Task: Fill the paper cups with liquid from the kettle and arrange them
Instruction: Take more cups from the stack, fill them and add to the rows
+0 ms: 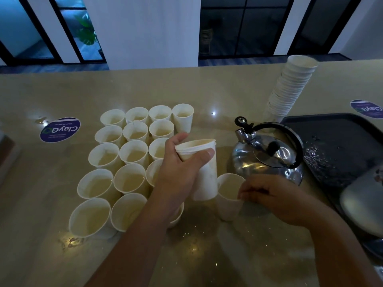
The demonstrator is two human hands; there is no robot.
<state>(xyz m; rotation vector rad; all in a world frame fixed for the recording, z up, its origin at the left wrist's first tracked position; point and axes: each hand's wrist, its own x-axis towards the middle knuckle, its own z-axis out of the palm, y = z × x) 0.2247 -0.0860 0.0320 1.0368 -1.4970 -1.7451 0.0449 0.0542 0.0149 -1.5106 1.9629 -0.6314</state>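
The counter (207, 88) carried everything, and I place the rest by the kettle (267, 154), which stood on it unheld. Just right of the kettle lay a wet black tray (339, 141); behind it, leaning, a tall stack of spare cups (290, 90). Well left of the kettle stood the block of filled cups (128, 154): I counted about sixteen, in rows, a couple half hidden by my forearm.

The step in hand, as I judged it, was dealing out fresh cups. My left hand (182, 168) grasped a short nested sleeve of cups (203, 170) just left of the kettle, too tightly packed to count. My right hand (275, 195) pinched the rim of one single cup (230, 195) set in front of the kettle, seemingly still empty.

Next I would need to free a hand for the kettle's handle and pour steadily.
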